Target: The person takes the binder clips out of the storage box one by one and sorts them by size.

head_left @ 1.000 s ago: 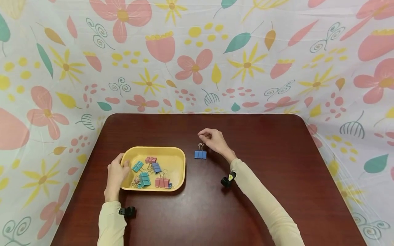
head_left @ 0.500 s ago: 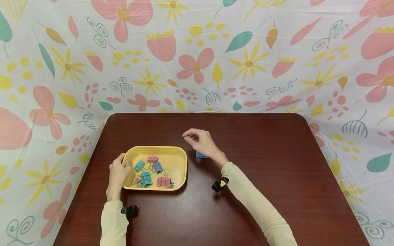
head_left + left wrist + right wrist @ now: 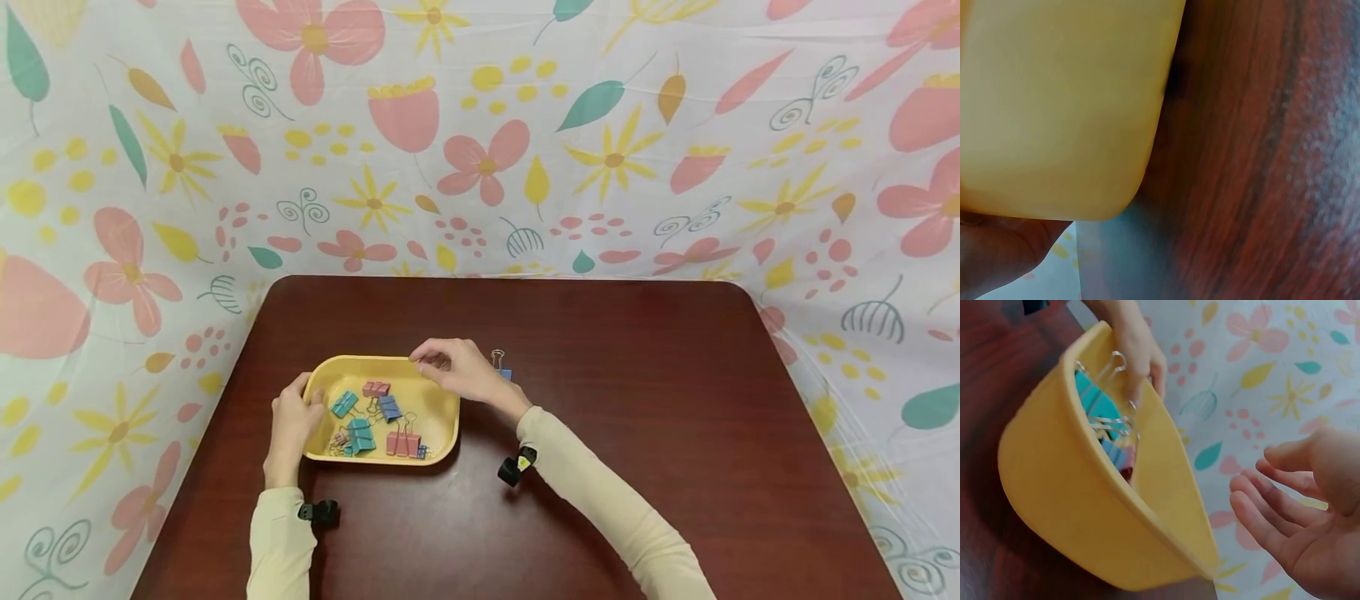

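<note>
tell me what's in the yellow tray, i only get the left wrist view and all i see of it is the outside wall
Observer: Binder clips in teal, pink and blue lie in the yellow tray.
Operator: ok where's the right hand
Observer: In the head view the right hand overlaps the tray's far right corner; whether it touches the rim, I can't tell.
Operator: any clips outside the tray
Observer: Yes, one blue clip is on the table to the right of the tray, partly hidden in the head view.
</note>
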### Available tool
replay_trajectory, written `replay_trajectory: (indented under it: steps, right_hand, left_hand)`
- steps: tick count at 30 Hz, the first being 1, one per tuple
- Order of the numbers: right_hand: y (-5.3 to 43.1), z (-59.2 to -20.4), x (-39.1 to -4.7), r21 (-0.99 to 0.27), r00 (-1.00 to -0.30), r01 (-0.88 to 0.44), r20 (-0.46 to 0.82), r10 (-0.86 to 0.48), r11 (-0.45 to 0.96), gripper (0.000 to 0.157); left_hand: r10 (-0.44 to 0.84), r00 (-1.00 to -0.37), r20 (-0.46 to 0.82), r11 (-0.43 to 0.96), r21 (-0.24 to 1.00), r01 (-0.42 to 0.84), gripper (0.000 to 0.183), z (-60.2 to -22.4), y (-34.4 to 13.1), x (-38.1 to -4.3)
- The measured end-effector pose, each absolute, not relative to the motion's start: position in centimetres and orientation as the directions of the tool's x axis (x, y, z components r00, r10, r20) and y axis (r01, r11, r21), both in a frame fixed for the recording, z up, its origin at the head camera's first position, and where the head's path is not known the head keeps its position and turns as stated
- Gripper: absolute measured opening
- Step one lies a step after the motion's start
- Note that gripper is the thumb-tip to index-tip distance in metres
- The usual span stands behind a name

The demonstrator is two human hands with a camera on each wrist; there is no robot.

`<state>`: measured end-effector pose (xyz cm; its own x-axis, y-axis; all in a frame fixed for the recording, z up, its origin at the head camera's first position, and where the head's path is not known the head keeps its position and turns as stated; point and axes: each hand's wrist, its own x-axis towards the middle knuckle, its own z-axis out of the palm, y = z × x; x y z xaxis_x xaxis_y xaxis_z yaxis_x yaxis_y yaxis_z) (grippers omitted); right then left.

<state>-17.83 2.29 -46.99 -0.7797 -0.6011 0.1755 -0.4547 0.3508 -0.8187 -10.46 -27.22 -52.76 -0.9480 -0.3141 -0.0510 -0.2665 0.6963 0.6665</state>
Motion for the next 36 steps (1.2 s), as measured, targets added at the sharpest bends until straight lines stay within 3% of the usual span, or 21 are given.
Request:
replay_trajectory:
  steps: [15, 28, 36]
  right_hand:
    - [-0.5, -48.8, -15.3, -0.873, -0.622, -0.409, 0.054, -0.781, 0.265, 0.033]
    - [-0.9, -49.8, -14.8, -0.852, -0.572, -0.402, -0.053, -0.819, 0.335, 0.033]
    - [-1.0, -50.2, -14.4, -0.786, -0.585, -0.464, -0.074, -0.808, 0.408, 0.021]
  left_hand:
    - [-0.325, -0.942, -0.083, 0.687, 0.665, -0.295, 0.034, -52.9, -27.2, -10.5]
    - [-0.323, -0.944, -0.061, 0.689, 0.668, -0.280, 0.033, -52.9, -27.3, -10.6]
    - [-0.326, -0.943, -0.068, 0.693, 0.661, -0.287, 0.034, -52.8, -27.2, -10.6]
